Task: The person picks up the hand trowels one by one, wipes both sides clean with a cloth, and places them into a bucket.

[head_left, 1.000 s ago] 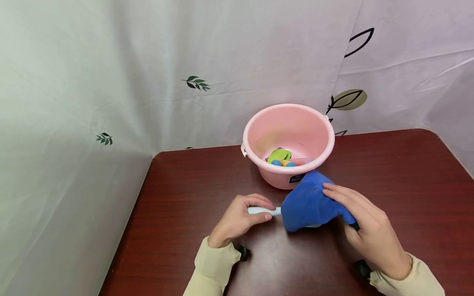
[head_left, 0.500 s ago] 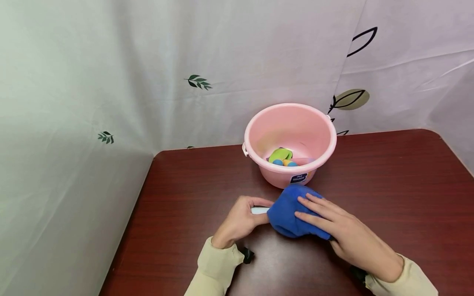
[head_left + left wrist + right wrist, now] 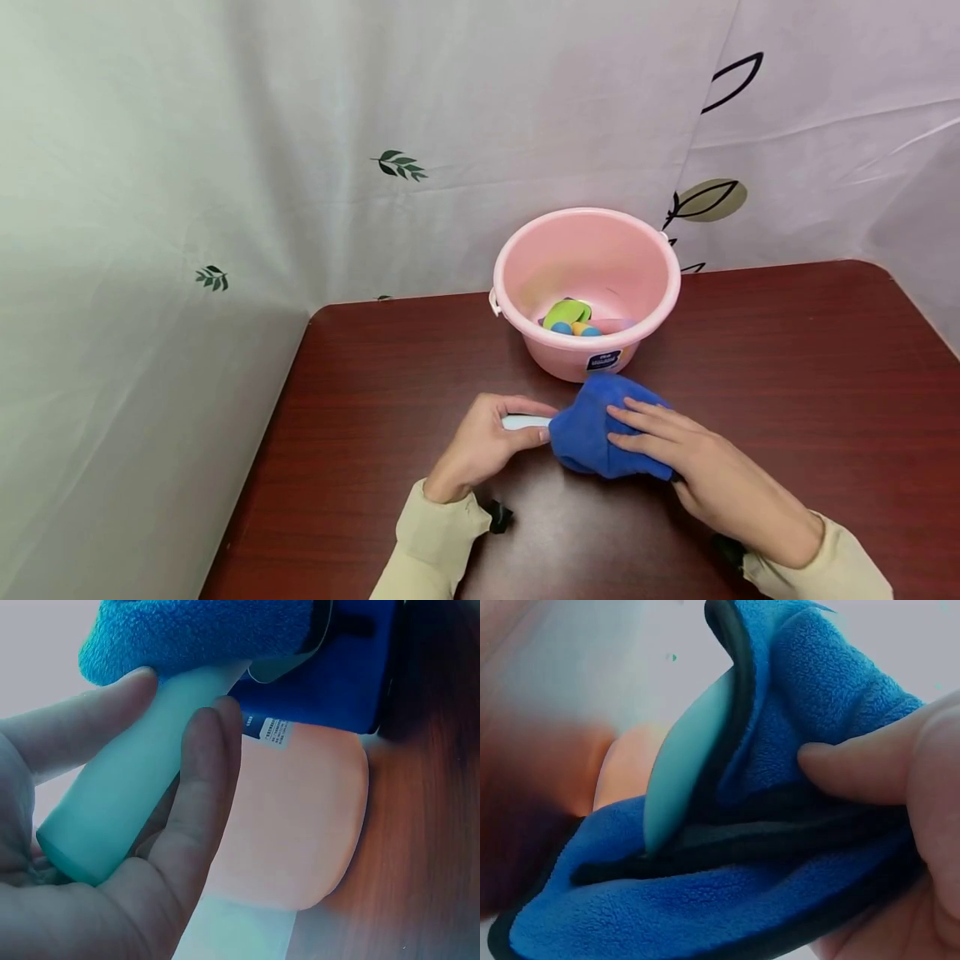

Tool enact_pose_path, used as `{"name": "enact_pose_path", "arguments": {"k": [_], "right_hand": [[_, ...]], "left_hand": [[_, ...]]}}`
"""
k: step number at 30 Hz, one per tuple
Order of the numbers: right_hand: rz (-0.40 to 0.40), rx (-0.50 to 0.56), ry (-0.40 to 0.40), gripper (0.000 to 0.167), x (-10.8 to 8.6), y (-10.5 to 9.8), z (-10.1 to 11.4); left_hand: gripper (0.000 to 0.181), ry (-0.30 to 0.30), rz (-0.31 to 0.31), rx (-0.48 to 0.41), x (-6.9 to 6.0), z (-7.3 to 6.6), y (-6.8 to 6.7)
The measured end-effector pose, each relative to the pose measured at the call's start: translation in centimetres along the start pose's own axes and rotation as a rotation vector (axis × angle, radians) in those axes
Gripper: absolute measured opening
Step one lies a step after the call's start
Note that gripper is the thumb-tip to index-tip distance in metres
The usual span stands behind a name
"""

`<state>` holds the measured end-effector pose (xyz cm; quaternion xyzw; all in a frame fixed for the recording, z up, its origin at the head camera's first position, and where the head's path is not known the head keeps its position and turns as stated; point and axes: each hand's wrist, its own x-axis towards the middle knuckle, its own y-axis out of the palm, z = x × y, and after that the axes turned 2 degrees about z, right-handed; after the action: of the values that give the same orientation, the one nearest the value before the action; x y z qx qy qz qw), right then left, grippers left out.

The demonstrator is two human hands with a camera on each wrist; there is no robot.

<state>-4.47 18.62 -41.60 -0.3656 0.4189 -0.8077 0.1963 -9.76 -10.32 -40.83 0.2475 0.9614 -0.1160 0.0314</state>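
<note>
My left hand [image 3: 480, 446] pinches a pale, smooth handle [image 3: 523, 422] between thumb and fingers. In the left wrist view this handle [image 3: 142, 776] looks thick and rounded at its end. The wider part of the handled thing is wrapped in a blue towel [image 3: 588, 429], so its kind is hidden. A curved pale edge [image 3: 684, 761] of it shows between dark-trimmed towel folds in the right wrist view. My right hand [image 3: 723, 475] grips the towel from the right, its fingers spread over the top and its thumb [image 3: 855, 769] pressing the fluffy cloth.
Just behind the towel stands a pink basin [image 3: 551, 357] with a side handle and a label. Green, blue, yellow and pink items [image 3: 567, 313] lie in its bottom. The dark red wooden table [image 3: 375, 375] backs onto a pale curtain [image 3: 315, 125] with leaf prints.
My right hand has shifted left and further over the towel, drawing it more closely round the handled thing. The left hand keeps its pinch on the handle with little movement.
</note>
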Motion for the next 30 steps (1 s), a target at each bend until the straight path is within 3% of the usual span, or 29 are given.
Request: {"name": "enact_pose_path", "arguments": {"k": [14,30], "right_hand": [[-0.054,-0.016,0.094,0.061,-0.4,-0.5,-0.9],[-0.061,-0.086,0.156,0.053,-0.7,-0.9,-1.2]], "left_hand": [[0.022,0.025,-0.007,-0.019,-0.3,-0.3,-1.0],[0.021,0.02,-0.008,-0.051,-0.7,-0.3,-2.2]]}}
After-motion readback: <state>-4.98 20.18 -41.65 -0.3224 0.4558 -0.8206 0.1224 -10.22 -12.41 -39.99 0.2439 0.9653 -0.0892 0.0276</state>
